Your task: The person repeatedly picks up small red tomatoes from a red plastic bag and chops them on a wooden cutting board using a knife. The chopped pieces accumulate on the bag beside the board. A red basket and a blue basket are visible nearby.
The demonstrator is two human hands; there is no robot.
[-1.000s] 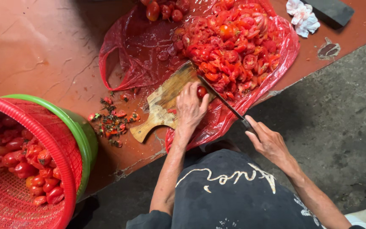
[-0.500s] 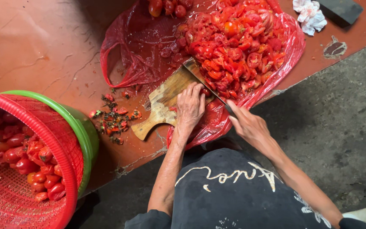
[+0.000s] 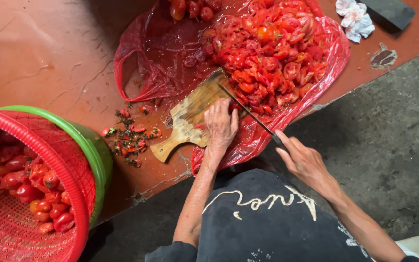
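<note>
Tomatoes [image 3: 272,53], cut, lie heaped on red plastic at upper centre, where the knife [image 3: 248,112], gripped in the right hand [image 3: 302,159], has swung back beside the left hand [image 3: 220,123], flat on the wooden board [image 3: 190,116].

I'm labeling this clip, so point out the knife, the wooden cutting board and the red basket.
knife [image 3: 248,112]: head view, middle of the thin blade.
wooden cutting board [image 3: 190,114]: head view, bare top surface left of the hand.
red basket [image 3: 54,141]: head view, its thick upper rim.
</note>
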